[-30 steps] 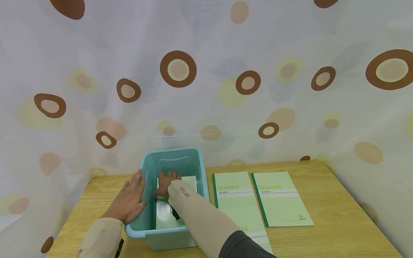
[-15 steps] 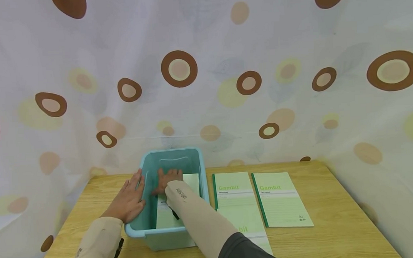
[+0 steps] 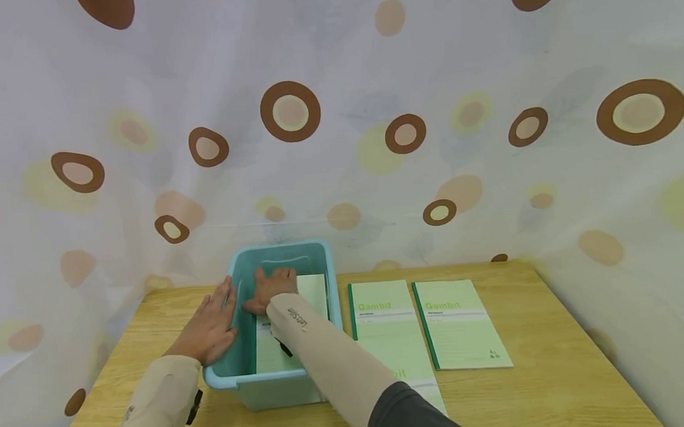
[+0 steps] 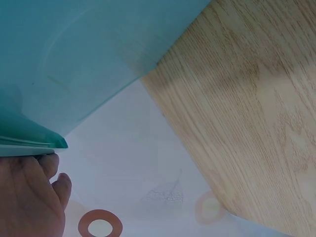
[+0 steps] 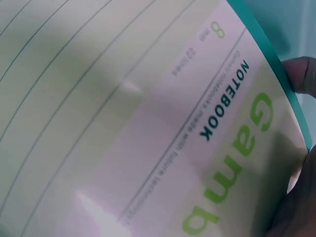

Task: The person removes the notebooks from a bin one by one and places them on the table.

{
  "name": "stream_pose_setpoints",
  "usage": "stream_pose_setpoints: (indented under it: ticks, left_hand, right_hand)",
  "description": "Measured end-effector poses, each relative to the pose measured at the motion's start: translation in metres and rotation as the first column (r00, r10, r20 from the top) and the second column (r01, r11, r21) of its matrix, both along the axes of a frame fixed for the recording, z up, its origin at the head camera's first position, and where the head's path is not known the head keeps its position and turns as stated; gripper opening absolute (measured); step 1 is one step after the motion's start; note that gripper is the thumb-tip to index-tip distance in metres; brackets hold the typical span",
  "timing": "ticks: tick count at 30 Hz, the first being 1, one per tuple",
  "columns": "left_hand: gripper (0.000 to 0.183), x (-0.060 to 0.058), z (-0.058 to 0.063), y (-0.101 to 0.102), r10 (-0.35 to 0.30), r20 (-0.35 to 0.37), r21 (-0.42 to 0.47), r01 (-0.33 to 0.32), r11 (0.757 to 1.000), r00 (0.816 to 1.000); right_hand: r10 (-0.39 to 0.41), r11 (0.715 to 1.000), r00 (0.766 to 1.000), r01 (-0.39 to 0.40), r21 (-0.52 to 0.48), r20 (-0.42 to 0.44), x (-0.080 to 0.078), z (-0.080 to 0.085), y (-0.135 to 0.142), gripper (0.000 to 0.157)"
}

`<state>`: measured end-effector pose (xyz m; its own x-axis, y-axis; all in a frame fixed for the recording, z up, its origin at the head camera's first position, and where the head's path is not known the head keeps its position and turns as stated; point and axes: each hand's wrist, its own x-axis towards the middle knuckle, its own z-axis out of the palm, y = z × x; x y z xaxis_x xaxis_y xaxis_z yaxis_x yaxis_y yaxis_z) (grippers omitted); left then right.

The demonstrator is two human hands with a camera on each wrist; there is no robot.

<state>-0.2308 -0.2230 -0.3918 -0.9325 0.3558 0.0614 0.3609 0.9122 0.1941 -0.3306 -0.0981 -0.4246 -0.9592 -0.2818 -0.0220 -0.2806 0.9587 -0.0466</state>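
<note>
Inside a light-blue plastic bin [image 3: 283, 393] lies a pale-green notebook [image 3: 275, 350] with a dark green spine. My right hand [image 3: 271, 289] is down in the bin at the far-left part of that notebook. In the right wrist view the thumb [image 5: 300, 75] is against the green spine, and the fingers, in shadow, hold the cover's top edge. The word NOTEBOOK and part of "Gambit" are readable on the cover [image 5: 148, 123]. My left hand [image 3: 208, 327] rests with straight fingers along the bin's left rim. My right forearm hides part of the notebook and bin.
To the right of the bin, one notebook [image 3: 378, 298] is partly covered by a second notebook [image 3: 394, 351] nearer me. Another notebook [image 3: 463, 323] lies further right. All rest on a wooden table [image 3: 554, 357] before a patterned curtain [image 3: 340, 175].
My right hand has moved slightly away from me inside the bin. The notebook there has shifted the same way and a little to the right. My left hand stays on the rim.
</note>
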Motion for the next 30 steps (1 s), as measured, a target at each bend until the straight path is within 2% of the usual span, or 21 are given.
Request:
stream_pose_setpoints:
  ticks: [5, 10, 12, 18, 23, 30]
  left_hand:
    - [0.063, 0.0, -0.002, 0.0, -0.012, 0.006, 0.008, 0.012, 1.0, 1.0]
    - [0.062, -0.002, -0.003, -0.001, -0.017, 0.001, 0.005, 0.017, 1.0, 1.0]
    - [0.062, -0.002, -0.002, -0.001, -0.015, 0.002, 0.001, 0.015, 1.0, 1.0]
    - [0.064, -0.001, -0.001, 0.001, 0.001, 0.022, -0.013, -0.001, 1.0, 1.0]
    - [0.066, 0.0, -0.001, 0.003, 0.018, 0.021, -0.017, -0.018, 1.0, 1.0]
    - [0.067, 0.001, -0.002, 0.003, 0.016, 0.01, 0.015, -0.016, 1.0, 1.0]
  right_hand:
    - [0.022, 0.999, 0.997, -0.025, -0.028, -0.08, 0.002, 0.011, 0.006, 0.064]
    - [0.047, 0.998, 0.993, -0.052, -0.047, -0.106, 0.005, 0.034, 0.013, 0.077]
    - [0.061, 0.996, 0.991, -0.069, -0.057, -0.118, 0.008, 0.046, 0.016, 0.079]
    - [0.102, 0.988, 0.976, -0.121, -0.092, -0.191, 0.015, 0.082, 0.028, 0.061]
    - [0.107, 0.983, 0.97, -0.137, -0.125, -0.218, 0.023, 0.113, 0.039, 0.061]
    - [0.099, 0.951, 0.964, -0.164, -0.262, -0.245, 0.039, 0.158, 0.065, 0.059]
